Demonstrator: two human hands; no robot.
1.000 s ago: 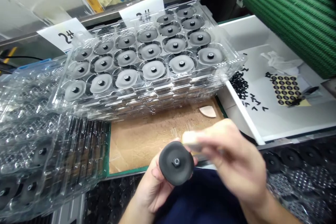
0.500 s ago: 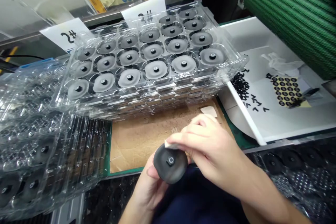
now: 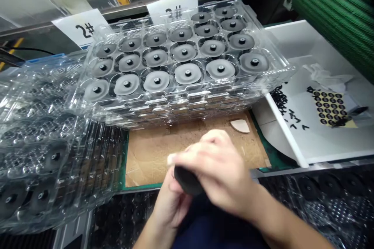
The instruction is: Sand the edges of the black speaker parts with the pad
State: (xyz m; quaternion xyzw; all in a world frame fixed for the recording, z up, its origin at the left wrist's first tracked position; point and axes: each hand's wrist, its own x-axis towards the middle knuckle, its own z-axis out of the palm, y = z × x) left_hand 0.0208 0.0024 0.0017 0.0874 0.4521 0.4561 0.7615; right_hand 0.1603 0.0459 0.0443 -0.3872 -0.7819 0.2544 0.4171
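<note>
My left hand [image 3: 171, 198] grips a round black disc [image 3: 187, 182] from below, near the front edge of the bench. My right hand [image 3: 216, 175] lies across the top of the disc, blurred by motion, its fingers pinched together on a small pale piece that I cannot make out. Most of the disc is hidden under the right hand. Behind the hands stands a stack of clear plastic trays [image 3: 187, 97] whose top tray holds several grey discs [image 3: 188, 73] with a black hub in each pocket.
A brown cardboard sheet [image 3: 152, 151] lies under the hands, with a pale wedge-shaped piece [image 3: 240, 125] on it. Clear trays with black discs [image 3: 43, 155] are piled at left. A white tray [image 3: 309, 124] at right holds small black parts and a yellow sticker sheet [image 3: 331, 105]. A green ribbed roll [image 3: 339, 15] sits at back right.
My right hand has swept left across the disc and now covers its hub, which showed before. The view has shifted a little, so the trays sit further right.
</note>
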